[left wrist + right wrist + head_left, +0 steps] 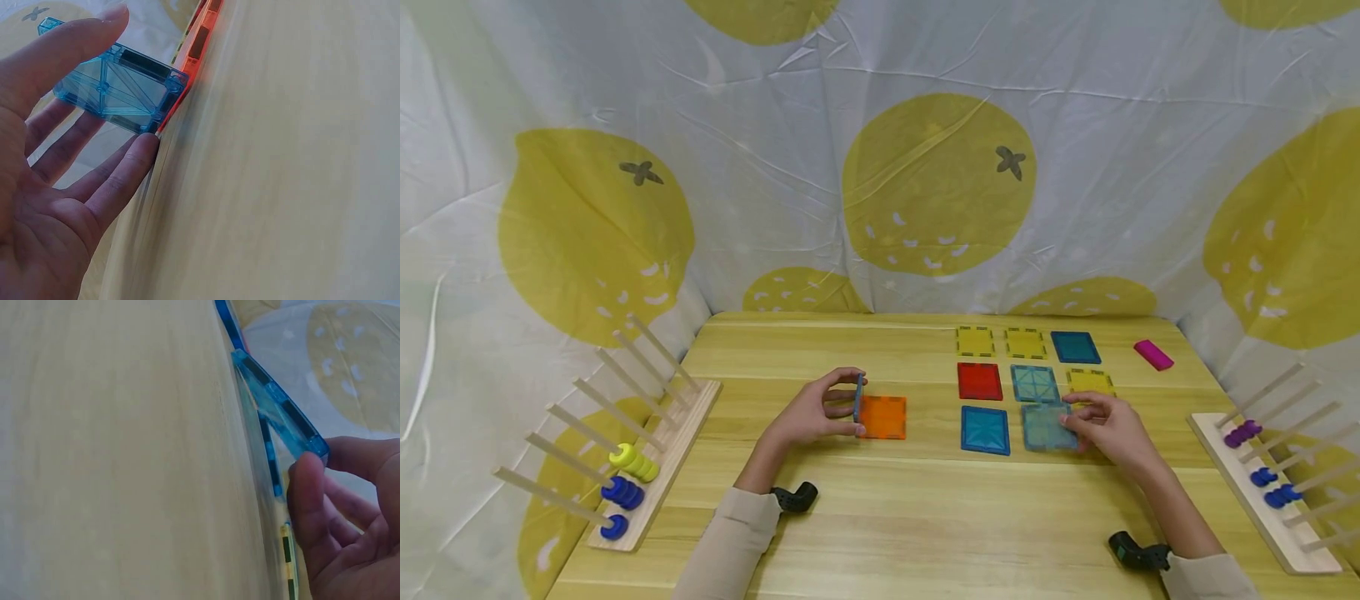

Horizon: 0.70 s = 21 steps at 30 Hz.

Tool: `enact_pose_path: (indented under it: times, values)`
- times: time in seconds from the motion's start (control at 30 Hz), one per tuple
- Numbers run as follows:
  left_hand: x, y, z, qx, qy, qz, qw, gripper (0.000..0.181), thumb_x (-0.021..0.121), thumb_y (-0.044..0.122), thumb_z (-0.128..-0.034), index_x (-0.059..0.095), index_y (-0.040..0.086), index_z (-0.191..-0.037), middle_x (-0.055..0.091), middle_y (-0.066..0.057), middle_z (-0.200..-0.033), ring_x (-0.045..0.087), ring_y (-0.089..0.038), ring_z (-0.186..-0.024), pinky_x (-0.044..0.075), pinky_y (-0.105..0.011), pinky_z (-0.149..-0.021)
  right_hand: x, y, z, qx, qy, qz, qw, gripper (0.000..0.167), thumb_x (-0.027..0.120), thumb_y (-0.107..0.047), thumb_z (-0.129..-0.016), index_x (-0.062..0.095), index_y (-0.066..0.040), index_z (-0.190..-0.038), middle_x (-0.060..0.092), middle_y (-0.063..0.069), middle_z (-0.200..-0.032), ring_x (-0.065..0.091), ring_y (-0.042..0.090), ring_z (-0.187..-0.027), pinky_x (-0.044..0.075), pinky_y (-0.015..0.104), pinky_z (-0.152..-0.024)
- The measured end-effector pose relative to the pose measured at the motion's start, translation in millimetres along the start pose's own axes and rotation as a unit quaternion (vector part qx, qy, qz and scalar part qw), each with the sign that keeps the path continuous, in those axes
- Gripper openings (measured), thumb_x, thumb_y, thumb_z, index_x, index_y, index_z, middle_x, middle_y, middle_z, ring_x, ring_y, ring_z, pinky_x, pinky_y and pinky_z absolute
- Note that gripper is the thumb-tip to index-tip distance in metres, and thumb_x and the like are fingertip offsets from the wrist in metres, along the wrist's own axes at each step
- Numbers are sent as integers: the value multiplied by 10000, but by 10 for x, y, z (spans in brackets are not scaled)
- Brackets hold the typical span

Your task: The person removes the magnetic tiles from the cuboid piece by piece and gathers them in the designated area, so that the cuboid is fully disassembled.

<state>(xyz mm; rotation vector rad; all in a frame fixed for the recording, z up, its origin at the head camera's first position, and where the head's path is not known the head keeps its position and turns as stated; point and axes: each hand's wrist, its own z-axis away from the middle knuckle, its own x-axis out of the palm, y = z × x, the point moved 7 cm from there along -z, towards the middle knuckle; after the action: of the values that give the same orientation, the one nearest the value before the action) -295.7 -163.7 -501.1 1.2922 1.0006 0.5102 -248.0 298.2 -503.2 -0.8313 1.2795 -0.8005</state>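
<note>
My left hand [808, 410] holds a clear blue magnetic tile [128, 84] upright, with the thumb along one edge and fingers at the opposite side. The tile stands at the left edge of an orange magnetic tile [884, 418] lying flat on the table. On the right, my right hand [1112, 432] pinches another light-blue magnetic tile [1045, 427] by its right edge. In the right wrist view this tile slants, its pinched edge raised above the table. Just behind it lie a light-blue tile [1035, 383] and a yellow tile [1090, 381], partly covered by the hand.
Flat tiles in red [979, 381], blue [985, 430], teal [1076, 347] and yellow [974, 341] lie around the right hand. A magenta block [1153, 355] sits at the far right. Wooden peg racks with rings stand left [655, 483] and right [1255, 492]. A lemon-print cloth [775, 208] hangs behind.
</note>
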Motion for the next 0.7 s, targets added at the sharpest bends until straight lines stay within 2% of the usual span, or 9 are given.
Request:
enact_pose_path:
  times: [0.2,0.47,0.7]
  values:
    - [3,8,1,16,-15,-31,10000,860,902,143,-802,430,68,-1517,472,-107,-1517,519,-407,-1401,550,-394,-1021,44,60,5,224,-158,356,9990,512,769,-252,-950,599,16,-1353,726,122,-896,618,203,-570,593,326,-556]
    - [3,-2,-1,-7,-33,15,10000,866,901,144,-805,423,72,-1523,466,-124,-1524,511,-411,-1407,549,-394,-1022,60,55,2,144,-204,815,9964,490,776,-292,-942,613,-6,-1305,715,99,-878,631,212,-550,575,327,-530]
    - [5,-4,4,-27,-33,-3,10000,857,896,151,-811,425,76,-1523,470,-117,-1526,510,-407,-1409,549,-392,-1023,68,30,0,78,-221,860,9960,425,784,-257,-935,644,5,-1239,633,113,-897,605,191,-546,565,317,-515]
